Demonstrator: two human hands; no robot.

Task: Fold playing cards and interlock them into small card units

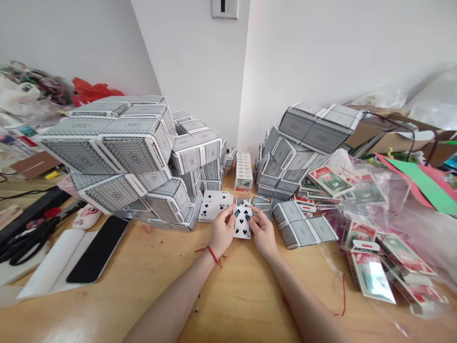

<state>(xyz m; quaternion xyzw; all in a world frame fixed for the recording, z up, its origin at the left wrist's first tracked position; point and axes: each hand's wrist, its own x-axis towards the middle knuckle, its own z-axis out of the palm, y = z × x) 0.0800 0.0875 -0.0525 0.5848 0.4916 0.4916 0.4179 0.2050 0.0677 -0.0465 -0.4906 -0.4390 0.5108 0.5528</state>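
Note:
Between my two hands a playing card, the five of spades, is held face up over the table. My left hand pinches its left edge, thumb on the face; a red string bracelet circles that wrist. On the opposite edge my right hand pinches the same card. Whether more cards lie behind it is hidden. Just beyond my left hand, face-up spade cards lie in piles. Structures of folded grey-backed cards rise on the left and the right. A small folded-card piece sits right of my right hand.
A black phone and black scissors lie at the left. Boxed card decks and clear plastic wrap spread over the right. A column of card boxes stands near the wall. Red thread lies on the wooden table.

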